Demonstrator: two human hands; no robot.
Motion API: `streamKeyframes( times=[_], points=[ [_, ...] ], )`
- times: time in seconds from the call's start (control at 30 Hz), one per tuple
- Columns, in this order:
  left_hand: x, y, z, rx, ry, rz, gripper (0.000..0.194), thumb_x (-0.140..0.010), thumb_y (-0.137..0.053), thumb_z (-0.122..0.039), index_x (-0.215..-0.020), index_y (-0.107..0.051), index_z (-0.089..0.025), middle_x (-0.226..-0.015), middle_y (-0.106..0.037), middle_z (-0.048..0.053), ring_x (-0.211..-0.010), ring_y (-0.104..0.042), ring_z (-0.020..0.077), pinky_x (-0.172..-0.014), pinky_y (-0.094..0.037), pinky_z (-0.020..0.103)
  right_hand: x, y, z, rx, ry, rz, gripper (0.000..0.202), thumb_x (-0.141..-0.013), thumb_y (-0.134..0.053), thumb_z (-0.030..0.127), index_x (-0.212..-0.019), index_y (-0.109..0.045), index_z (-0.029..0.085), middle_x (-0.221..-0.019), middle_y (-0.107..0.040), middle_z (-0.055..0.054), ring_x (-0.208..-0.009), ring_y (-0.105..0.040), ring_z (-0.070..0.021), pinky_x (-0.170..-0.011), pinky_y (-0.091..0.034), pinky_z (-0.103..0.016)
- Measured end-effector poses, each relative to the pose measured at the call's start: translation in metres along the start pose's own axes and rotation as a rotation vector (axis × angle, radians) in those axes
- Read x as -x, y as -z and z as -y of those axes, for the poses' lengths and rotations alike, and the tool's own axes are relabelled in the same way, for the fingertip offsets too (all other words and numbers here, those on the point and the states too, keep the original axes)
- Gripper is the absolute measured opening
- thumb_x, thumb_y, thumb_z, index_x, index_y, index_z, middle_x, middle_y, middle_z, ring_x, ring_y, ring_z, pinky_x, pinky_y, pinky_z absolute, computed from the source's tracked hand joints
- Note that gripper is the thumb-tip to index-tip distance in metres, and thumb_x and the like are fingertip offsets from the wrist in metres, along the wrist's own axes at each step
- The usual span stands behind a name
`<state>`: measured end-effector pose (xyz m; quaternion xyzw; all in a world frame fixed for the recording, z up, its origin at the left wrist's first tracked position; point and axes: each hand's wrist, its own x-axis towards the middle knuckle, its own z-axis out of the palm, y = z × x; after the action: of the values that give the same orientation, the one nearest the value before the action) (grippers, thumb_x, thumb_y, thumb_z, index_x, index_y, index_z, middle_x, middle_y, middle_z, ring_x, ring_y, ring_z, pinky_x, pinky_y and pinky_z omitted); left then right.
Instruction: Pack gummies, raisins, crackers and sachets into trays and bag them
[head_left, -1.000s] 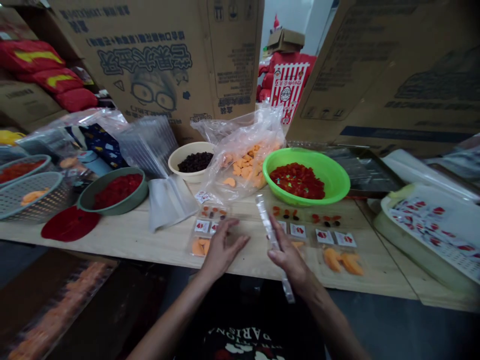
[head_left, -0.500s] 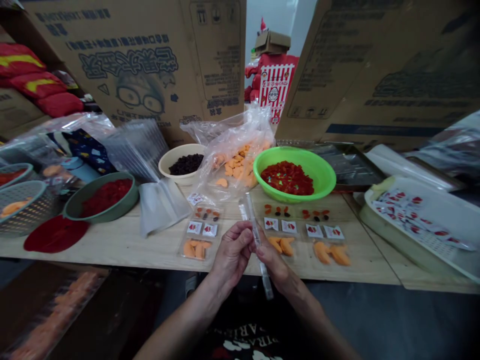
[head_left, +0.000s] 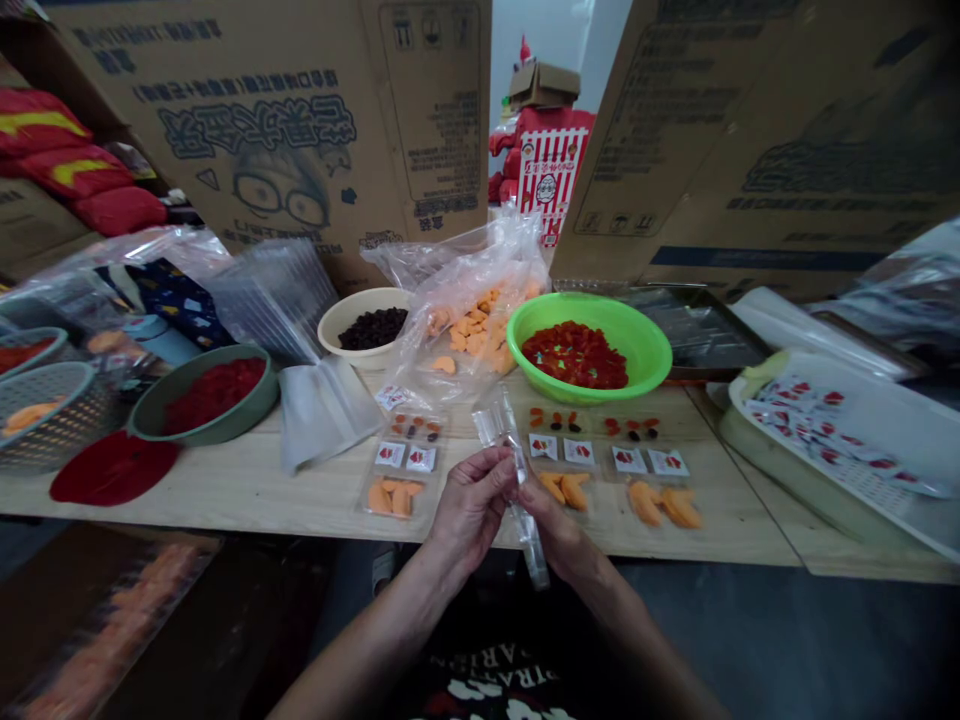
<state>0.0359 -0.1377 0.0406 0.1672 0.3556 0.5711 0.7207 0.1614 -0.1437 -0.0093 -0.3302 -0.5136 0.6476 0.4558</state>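
Both my hands are held together at the table's front edge, closed on a clear plastic tray point(head_left: 531, 548) seen nearly edge-on. My left hand point(head_left: 471, 505) pinches it between thumb and fingers. From the other side, my right hand point(head_left: 553, 515) grips it; some of its fingers are hidden behind the plastic. Whether it is one tray or two stacked I cannot tell. A filled clear tray point(head_left: 381, 478) lies to the left, and two more, one filled tray point(head_left: 553, 435) and another filled tray point(head_left: 634, 485), lie to the right. They hold orange pieces, white sachets and small red and dark bits.
Behind stand a cream bowl of dark pieces point(head_left: 322, 330), a plastic bag of orange pieces point(head_left: 517, 250) and a green bowl of red pieces point(head_left: 652, 365). Left are a grey-green bowl point(head_left: 142, 420) and stacked clear trays point(head_left: 274, 295); right, a white basket of sachets point(head_left: 885, 420).
The clear tray has turned slightly in my hands, so its far end shows wider and more of its ribbed face is visible. My hands have barely shifted.
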Motion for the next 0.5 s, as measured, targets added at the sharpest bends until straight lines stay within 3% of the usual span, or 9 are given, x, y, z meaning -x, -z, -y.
streamKeyframes(
  times=[0.23, 0.33, 0.4, 0.5],
  points=[
    [0.002, 0.013, -0.014, -0.299, -0.080, 0.169, 0.023, -0.077, -0.082, -0.031, -0.080, -0.068, -0.013, -0.071, -0.060, -0.001, -0.066, -0.052, 0.0073, -0.065, -0.042, 0.017, -0.011, 0.000, 0.026, 0.374, 0.094, -0.032, 0.078, -0.091, -0.054, 0.057, -0.159, -0.026, 0.032, -0.164, -0.029, -0.001, -0.153, -0.017, -0.0294, -0.124, -0.015, -0.053],
    [-0.003, 0.025, -0.027, -0.223, -0.098, 0.151, 0.022, -0.078, -0.080, -0.030, -0.081, -0.067, -0.013, -0.077, -0.062, 0.001, -0.071, -0.057, 0.0086, -0.070, -0.047, 0.018, -0.010, 0.026, 0.030, 0.450, 0.170, -0.115, 0.076, -0.094, -0.047, 0.058, -0.161, -0.020, 0.031, -0.164, -0.027, -0.002, -0.152, -0.021, -0.0287, -0.123, -0.019, -0.052],
    [-0.008, 0.036, -0.040, -0.140, -0.105, 0.109, 0.021, -0.077, -0.081, -0.027, -0.083, -0.065, -0.014, -0.097, -0.069, 0.005, -0.088, -0.065, 0.0143, -0.081, -0.052, 0.023, -0.005, 0.052, 0.029, 0.578, 0.184, -0.179, 0.079, -0.093, -0.047, 0.060, -0.161, -0.021, 0.029, -0.165, -0.026, -0.005, -0.151, -0.021, -0.0307, -0.123, -0.018, -0.054],
    [-0.016, 0.053, -0.058, -0.100, -0.045, 0.102, 0.021, -0.079, -0.079, -0.024, -0.089, -0.062, -0.015, -0.119, -0.068, 0.010, -0.111, -0.067, 0.0252, -0.094, -0.055, 0.034, 0.006, 0.086, 0.022, 0.842, 0.051, -0.237, 0.084, -0.090, -0.055, 0.062, -0.160, -0.023, 0.030, -0.165, -0.025, -0.007, -0.152, -0.016, -0.0341, -0.122, -0.012, -0.060]
  ],
)
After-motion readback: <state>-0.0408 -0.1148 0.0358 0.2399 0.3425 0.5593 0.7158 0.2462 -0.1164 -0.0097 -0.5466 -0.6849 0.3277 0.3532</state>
